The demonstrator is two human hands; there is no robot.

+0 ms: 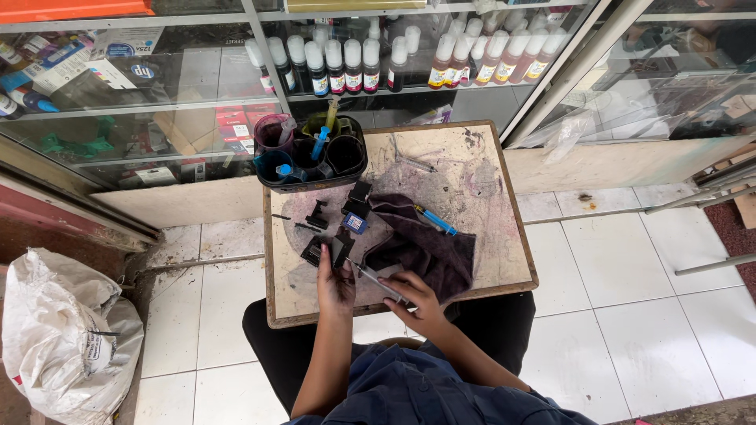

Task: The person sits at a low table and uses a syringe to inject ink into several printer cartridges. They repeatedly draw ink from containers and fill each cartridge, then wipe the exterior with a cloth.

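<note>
My left hand [335, 285] rests on the small stained wooden table [488, 197], its fingers closed on a black ink cartridge [340, 250]. My right hand [413, 299] grips a clear syringe [376, 283] whose tip points up-left toward that cartridge. A dark purple-stained cloth [421, 240] lies just right of both hands. More black cartridges [317, 214] and one with a blue label [355, 222] lie above my hands. A blue-plunger syringe [435, 220] lies on the cloth's upper edge.
A black tray of ink-stained cups with syringes [311, 153] stands at the table's far left. Glass display shelves hold rows of ink bottles [346, 67] and boxes. A white sack [67, 330] sits on the tiled floor at left. Metal rods [709, 197] lie at right.
</note>
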